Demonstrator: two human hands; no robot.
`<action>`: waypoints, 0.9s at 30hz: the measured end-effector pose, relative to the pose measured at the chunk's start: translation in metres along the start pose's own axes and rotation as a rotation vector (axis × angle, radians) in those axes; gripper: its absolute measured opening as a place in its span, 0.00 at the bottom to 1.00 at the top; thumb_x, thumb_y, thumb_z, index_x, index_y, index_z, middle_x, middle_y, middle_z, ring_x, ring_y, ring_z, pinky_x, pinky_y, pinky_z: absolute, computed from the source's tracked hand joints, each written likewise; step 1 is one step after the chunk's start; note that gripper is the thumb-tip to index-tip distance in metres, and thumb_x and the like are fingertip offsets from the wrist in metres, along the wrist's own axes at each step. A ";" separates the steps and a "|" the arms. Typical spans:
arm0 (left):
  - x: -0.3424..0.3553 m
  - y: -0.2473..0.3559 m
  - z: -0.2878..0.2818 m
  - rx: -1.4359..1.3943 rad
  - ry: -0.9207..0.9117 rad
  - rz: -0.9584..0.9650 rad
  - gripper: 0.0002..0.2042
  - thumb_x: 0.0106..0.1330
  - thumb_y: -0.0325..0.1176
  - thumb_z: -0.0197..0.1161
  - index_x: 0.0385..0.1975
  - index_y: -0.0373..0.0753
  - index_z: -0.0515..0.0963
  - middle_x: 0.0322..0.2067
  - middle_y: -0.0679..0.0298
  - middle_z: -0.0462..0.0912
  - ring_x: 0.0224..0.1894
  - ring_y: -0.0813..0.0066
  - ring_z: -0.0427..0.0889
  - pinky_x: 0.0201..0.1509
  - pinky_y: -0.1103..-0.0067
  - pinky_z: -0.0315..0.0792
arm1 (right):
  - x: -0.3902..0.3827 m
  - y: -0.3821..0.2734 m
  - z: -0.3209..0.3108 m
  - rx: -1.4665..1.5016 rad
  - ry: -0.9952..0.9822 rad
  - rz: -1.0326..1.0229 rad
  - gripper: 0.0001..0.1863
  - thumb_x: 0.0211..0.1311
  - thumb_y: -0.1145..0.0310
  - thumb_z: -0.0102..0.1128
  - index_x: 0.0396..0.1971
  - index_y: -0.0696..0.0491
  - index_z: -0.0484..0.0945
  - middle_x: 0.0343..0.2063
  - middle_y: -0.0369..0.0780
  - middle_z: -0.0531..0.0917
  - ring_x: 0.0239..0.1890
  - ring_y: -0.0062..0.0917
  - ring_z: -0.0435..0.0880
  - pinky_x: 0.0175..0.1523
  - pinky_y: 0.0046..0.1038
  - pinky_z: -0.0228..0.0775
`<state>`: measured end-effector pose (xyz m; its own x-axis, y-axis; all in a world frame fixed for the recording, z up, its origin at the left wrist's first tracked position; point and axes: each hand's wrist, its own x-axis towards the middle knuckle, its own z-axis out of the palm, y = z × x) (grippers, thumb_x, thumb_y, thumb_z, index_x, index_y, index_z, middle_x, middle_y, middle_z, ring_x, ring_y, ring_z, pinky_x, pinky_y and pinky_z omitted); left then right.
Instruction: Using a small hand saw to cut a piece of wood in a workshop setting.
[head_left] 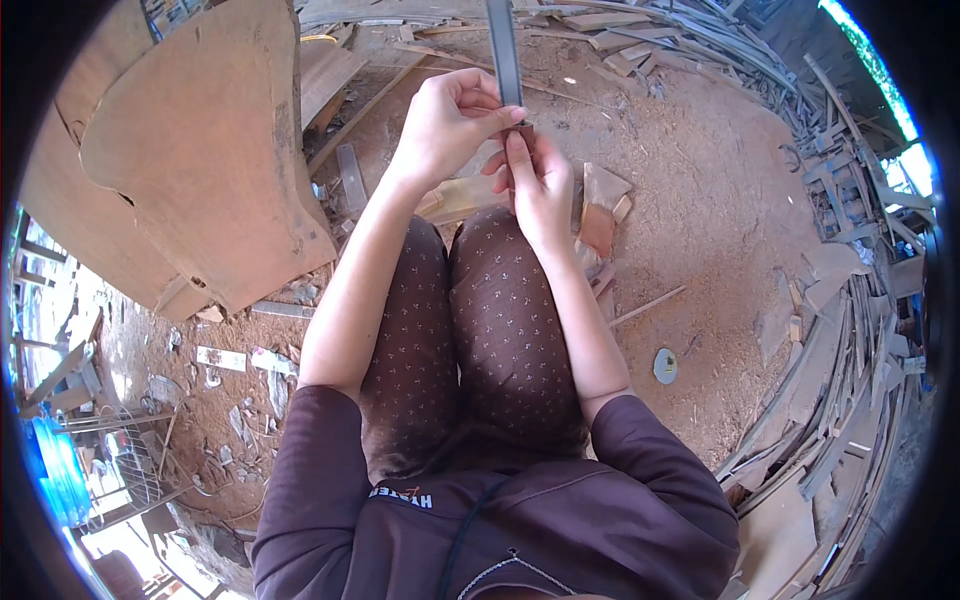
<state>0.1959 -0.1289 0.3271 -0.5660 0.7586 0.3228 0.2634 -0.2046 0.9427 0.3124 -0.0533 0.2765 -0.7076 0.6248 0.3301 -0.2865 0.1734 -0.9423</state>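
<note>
Out in front of my knees, both hands meet at the lower end of a long flat grey strip (506, 60) with darker edges. It stands nearly upright in the view, and its upper end runs out of the frame. My left hand (455, 125) pinches the strip's lower end between thumb and fingers. Just below, my right hand (540, 185) is closed, its thumb pressed against a small reddish-brown piece (525, 132) at the strip's end. What that piece is, and whether it is joined to the strip, I cannot tell.
Large brown wooden slabs (200, 150) lean at the left. Beyond my right knee lie wood offcuts (603, 190) and a thin stick (648, 305). A round pale disc (665, 366) rests on the dusty floor. Scrap wood strips (850, 370) pile along the right, and a blue container (62, 470) stands at lower left.
</note>
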 end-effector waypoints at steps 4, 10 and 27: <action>-0.002 0.003 0.005 0.051 0.094 0.000 0.05 0.58 0.24 0.66 0.29 0.33 0.76 0.27 0.61 0.84 0.30 0.82 0.82 0.35 0.86 0.78 | -0.010 -0.021 0.012 -0.482 0.165 -0.254 0.17 0.65 0.71 0.53 0.49 0.61 0.62 0.26 0.46 0.82 0.23 0.29 0.82 0.26 0.29 0.70; -0.004 0.001 0.018 -0.077 0.272 -0.080 0.08 0.56 0.26 0.68 0.28 0.31 0.76 0.27 0.60 0.84 0.30 0.82 0.82 0.34 0.86 0.78 | -0.007 -0.014 0.013 -0.928 0.274 -0.581 0.21 0.63 0.71 0.56 0.53 0.60 0.64 0.36 0.52 0.80 0.34 0.46 0.82 0.39 0.38 0.74; 0.005 -0.011 0.007 -0.192 0.059 -0.171 0.14 0.60 0.39 0.66 0.37 0.33 0.80 0.29 0.64 0.82 0.32 0.78 0.82 0.42 0.82 0.75 | -0.003 -0.002 -0.003 0.098 -0.051 0.018 0.17 0.73 0.60 0.41 0.40 0.57 0.76 0.22 0.34 0.79 0.16 0.11 0.73 0.20 0.13 0.60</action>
<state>0.1956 -0.1191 0.3176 -0.6356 0.7559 0.1566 0.0106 -0.1943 0.9809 0.3171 -0.0527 0.2777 -0.7440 0.5874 0.3184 -0.3340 0.0858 -0.9387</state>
